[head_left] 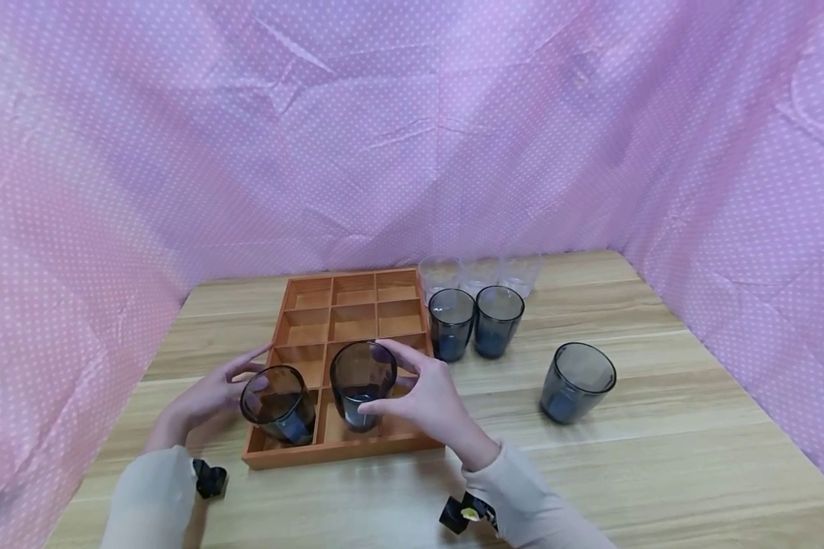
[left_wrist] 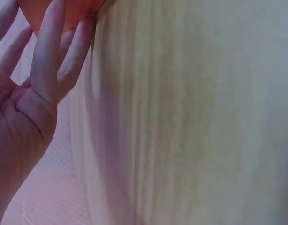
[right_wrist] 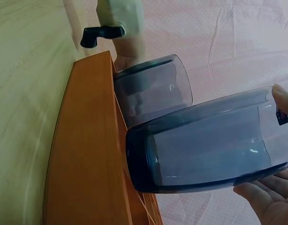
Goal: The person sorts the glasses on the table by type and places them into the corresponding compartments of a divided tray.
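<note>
My right hand (head_left: 422, 393) grips a smoky grey drinking glass (head_left: 362, 385) near its rim, fingers on one side and thumb on the other. That glass is upright over the front middle compartment of a brown wooden divided box (head_left: 343, 455). In the right wrist view its dark base (right_wrist: 140, 161) is close to the box wall; whether it touches the bottom I cannot tell. Another smoky glass (head_left: 278, 406) stands in the front left compartment. Beside the box, my left hand (head_left: 209, 393) touches its left side with extended fingers, which the left wrist view shows at a box corner (left_wrist: 69, 11).
Two smoky glasses (head_left: 451, 324) (head_left: 498, 322) stand close together right of the box, with three clear glasses (head_left: 519, 274) behind them. Farther right is a single smoky glass (head_left: 577, 383). A pink dotted cloth (head_left: 412, 137) hangs behind the wooden table (head_left: 659, 427).
</note>
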A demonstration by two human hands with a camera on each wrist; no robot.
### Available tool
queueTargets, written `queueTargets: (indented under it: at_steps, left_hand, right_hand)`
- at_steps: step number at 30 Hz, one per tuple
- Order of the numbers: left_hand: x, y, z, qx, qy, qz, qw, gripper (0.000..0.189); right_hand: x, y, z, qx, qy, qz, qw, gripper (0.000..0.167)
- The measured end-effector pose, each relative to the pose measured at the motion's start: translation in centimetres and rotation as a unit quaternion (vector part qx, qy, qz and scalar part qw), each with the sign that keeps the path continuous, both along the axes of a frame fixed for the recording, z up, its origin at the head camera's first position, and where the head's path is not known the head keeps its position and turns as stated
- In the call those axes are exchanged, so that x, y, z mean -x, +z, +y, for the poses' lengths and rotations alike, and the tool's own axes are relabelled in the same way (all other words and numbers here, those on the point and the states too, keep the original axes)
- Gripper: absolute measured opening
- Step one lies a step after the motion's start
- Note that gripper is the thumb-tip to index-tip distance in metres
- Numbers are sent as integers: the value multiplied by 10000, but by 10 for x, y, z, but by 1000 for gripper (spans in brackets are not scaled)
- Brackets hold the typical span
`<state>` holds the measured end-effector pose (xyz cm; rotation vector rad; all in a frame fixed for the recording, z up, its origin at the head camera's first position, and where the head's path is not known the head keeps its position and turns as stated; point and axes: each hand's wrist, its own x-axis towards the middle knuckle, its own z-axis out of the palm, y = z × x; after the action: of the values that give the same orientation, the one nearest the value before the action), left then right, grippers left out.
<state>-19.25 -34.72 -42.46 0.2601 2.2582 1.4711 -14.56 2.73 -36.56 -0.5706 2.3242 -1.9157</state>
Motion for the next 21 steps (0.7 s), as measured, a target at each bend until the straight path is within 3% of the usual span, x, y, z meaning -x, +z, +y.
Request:
queueTargets:
  at_steps: [9, 21]
  left_hand:
    - [13, -7, -7, 254, -19, 375, 9990, 66]
    - [19, -3, -2, 56, 76, 256, 9996, 65]
  right_hand:
    - [-2, -7, -6, 65, 85, 85, 9999, 74]
    - [-5, -13, -17, -325, 1, 277, 9991, 74]
